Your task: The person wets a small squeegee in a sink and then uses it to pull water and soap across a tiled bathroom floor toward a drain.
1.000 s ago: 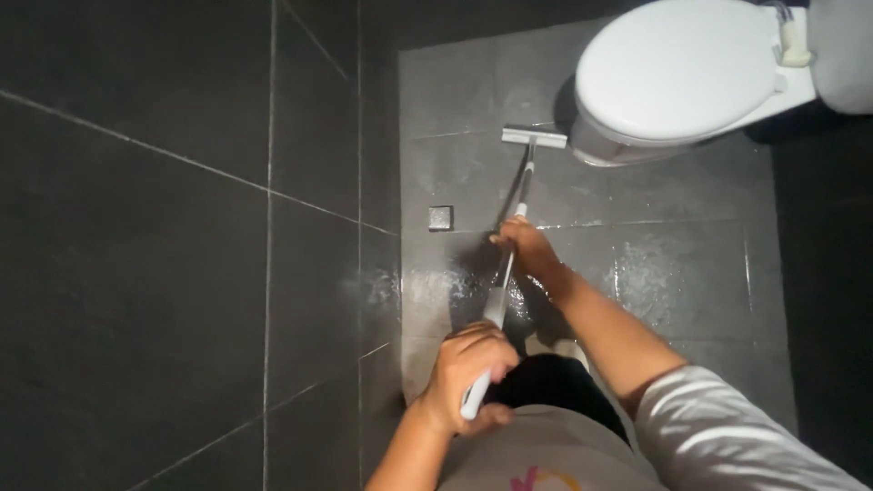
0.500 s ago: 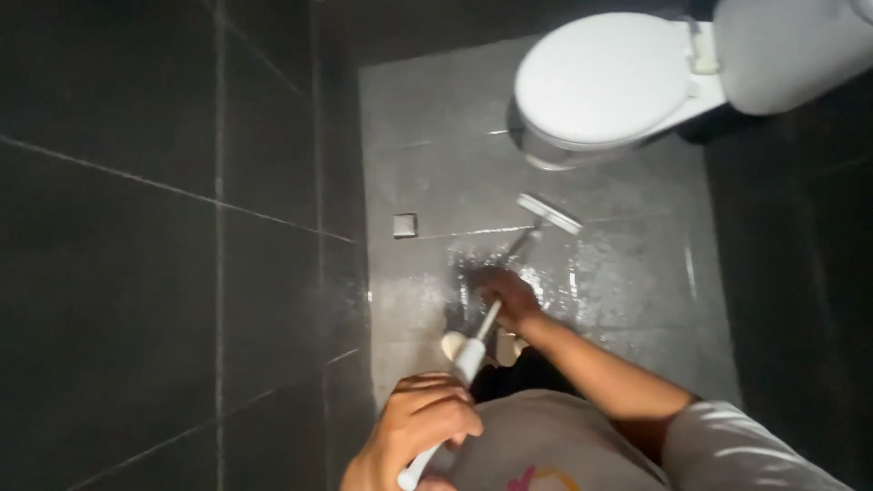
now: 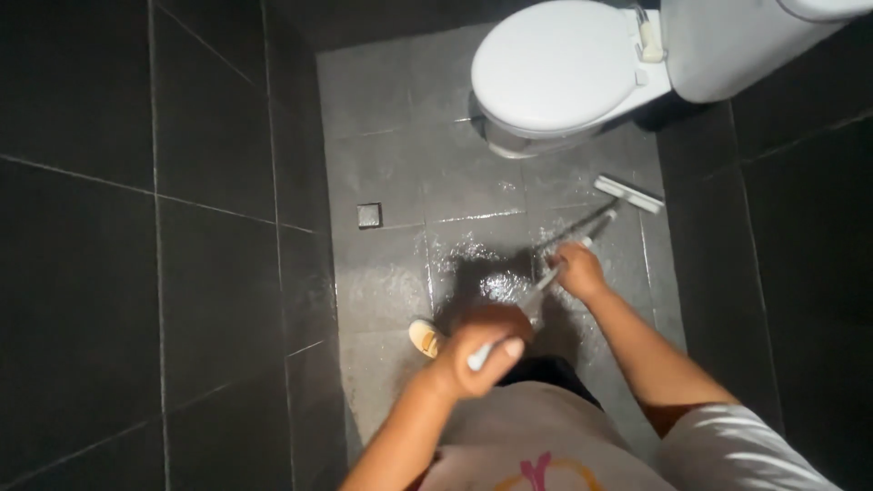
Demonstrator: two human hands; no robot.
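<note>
I look down at a wet grey tiled floor (image 3: 391, 264). Both my hands hold a long-handled floor squeegee. My left hand (image 3: 477, 350) grips the top end of the pale handle, close to my body. My right hand (image 3: 577, 271) grips the handle farther down. The squeegee's white blade (image 3: 629, 194) rests on the floor at the right, just below the toilet (image 3: 555, 68) and close to the dark right wall.
Dark tiled walls close in on the left (image 3: 136, 245) and right (image 3: 800, 227). A small square floor drain (image 3: 368, 215) sits near the left wall. The white toilet with its lid down stands at the top. My shoe (image 3: 425, 338) shows on the wet floor.
The squeegee blade has swept from the floor in front of the toilet toward the right wall. Both hands moved right with the handle, and the camera view shifted.
</note>
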